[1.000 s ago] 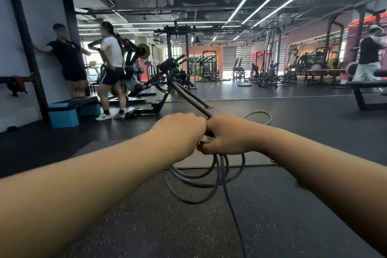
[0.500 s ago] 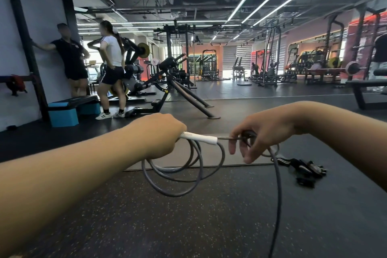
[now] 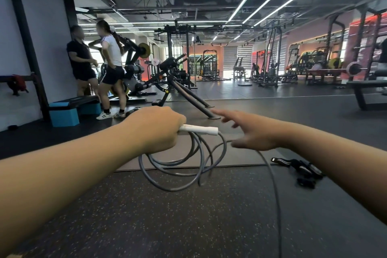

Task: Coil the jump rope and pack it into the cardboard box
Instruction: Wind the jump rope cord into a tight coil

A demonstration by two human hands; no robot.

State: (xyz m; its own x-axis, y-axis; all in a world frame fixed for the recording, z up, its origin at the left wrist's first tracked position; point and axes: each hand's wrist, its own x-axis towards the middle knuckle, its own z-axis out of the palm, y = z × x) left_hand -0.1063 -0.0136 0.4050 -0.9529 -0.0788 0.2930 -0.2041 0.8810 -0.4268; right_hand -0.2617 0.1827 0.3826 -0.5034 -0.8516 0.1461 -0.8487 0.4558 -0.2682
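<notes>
left hand point(image 3: 156, 130) fisted (coils hanging), right hand point(image 3: 253, 132) splayed

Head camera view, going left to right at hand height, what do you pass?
blue step platform → left hand → white rope handle → right hand → black straps on the floor

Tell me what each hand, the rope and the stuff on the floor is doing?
Left hand: closed around the white handle.
Right hand: open, fingers spread, rope running under it.
Jump rope: partly coiled, loops hanging from the left hand, one long strand trailing down.
Black straps: lying on the floor.
Cardboard box: not in view.
</notes>
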